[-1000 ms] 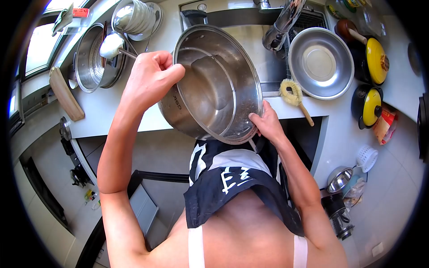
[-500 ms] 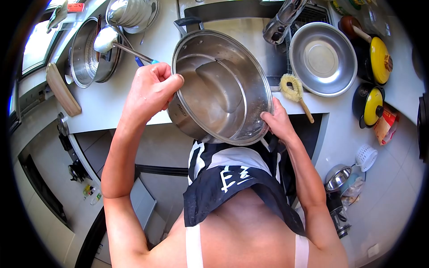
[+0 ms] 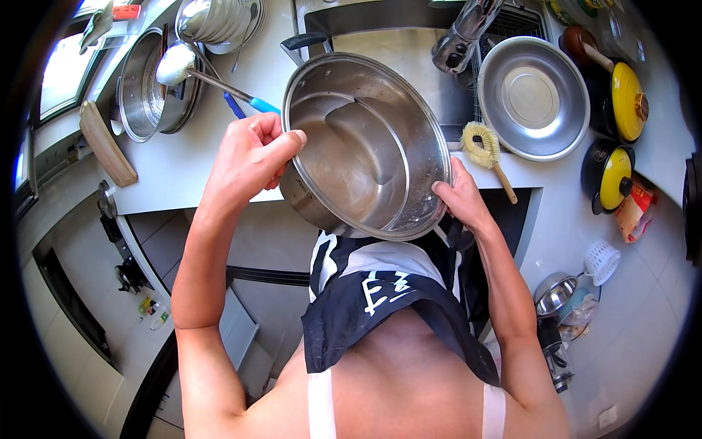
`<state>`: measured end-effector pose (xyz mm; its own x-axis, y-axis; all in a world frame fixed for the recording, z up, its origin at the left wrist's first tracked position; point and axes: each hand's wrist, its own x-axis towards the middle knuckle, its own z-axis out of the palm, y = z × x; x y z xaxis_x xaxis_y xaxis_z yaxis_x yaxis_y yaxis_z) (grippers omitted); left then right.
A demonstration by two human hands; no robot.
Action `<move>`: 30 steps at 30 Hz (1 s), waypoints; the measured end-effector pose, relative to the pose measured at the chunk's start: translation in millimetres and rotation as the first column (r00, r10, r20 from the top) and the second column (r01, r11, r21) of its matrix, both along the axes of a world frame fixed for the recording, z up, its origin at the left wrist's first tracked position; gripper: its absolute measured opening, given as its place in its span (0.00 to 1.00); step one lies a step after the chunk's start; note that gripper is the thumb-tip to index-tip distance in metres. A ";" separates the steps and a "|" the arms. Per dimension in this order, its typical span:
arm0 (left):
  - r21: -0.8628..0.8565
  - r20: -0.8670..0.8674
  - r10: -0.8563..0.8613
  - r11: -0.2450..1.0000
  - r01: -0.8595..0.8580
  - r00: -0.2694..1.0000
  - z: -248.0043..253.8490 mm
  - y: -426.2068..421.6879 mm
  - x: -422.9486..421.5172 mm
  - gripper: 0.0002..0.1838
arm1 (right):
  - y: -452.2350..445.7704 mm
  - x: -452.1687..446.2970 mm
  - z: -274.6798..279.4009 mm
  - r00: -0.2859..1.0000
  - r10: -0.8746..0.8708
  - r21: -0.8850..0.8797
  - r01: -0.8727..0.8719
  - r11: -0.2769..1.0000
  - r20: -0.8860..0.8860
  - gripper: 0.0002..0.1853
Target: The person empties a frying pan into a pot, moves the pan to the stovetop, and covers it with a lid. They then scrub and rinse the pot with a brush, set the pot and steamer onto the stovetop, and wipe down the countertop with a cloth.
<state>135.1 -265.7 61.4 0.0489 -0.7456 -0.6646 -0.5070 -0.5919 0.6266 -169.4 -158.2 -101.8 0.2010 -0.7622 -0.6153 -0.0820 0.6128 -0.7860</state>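
A large stainless steel pot [image 3: 344, 157] is tilted towards me, its inside wet, with a curved line of light and shadow across the base. My left hand [image 3: 254, 152] is closed at the left rim, thumb tip over the edge and fingers outside. On the right rim, my right hand [image 3: 462, 196] has its thumb inside the wall and its fingers mostly hidden behind. One black-gripped pot handle [image 3: 306, 42] points away at the far side; another is partly covered below my right hand. Behind the pot lies the sink [image 3: 409, 80].
A wooden-handled brush [image 3: 481, 146] rests beside a metal basin [image 3: 530, 99] on the right. A ladle [image 3: 175, 66] and a steamer pot [image 3: 139, 84] stand left, near stacked bowls [image 3: 201, 22]. Yellow-lidded pots [image 3: 614, 179] line the right counter, and a faucet [image 3: 464, 36] reaches over the sink.
The view has shifted slightly, moving the surroundings a little to the right. My left hand sits slightly lower against the pot rim, showing more of the ladle's blue handle. Both hands stay at the pot.
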 end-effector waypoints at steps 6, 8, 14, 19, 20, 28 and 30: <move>-0.079 0.047 -0.036 0.996 0.040 0.998 -7.4 -6.7 9.9 0.27 | -4.5 -2.8 1.7 1.000 0.020 0.055 -0.020 0.998 0.006 0.28; -0.220 0.020 0.050 0.974 -0.045 0.999 -23.5 -21.0 27.5 0.25 | -2.3 -3.2 -7.9 1.000 0.028 -0.076 -0.029 0.997 -0.005 0.28; -0.453 0.152 0.133 0.890 -0.050 0.979 -58.3 -72.9 39.8 0.28 | -13.4 -4.2 -0.1 0.997 0.079 -0.090 -0.078 0.993 0.012 0.30; -0.288 0.214 -0.072 0.948 0.134 0.974 -85.7 -96.7 38.7 0.26 | -20.6 -6.0 -4.4 0.994 0.099 -0.066 -0.095 0.993 0.053 0.30; -0.273 0.200 -0.102 0.949 0.155 0.975 -87.9 -96.6 36.6 0.23 | -21.4 -5.9 -6.9 0.993 0.073 -0.111 -0.062 0.992 0.091 0.30; -0.309 0.187 -0.115 0.936 0.170 0.976 -125.5 -118.5 33.2 0.19 | -38.2 -19.1 18.4 0.991 0.119 0.250 -0.131 0.959 0.063 0.27; -0.300 0.199 -0.112 0.939 0.169 0.974 -129.2 -121.7 34.0 0.19 | -32.5 -21.6 19.2 0.993 0.045 0.292 -0.075 0.954 0.108 0.26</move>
<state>169.1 -387.4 -67.8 0.0237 -0.9218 -0.3869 -0.6899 -0.2951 0.6610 -191.0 -190.7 -82.6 0.3118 -0.5344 -0.7856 -0.0566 0.8149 -0.5768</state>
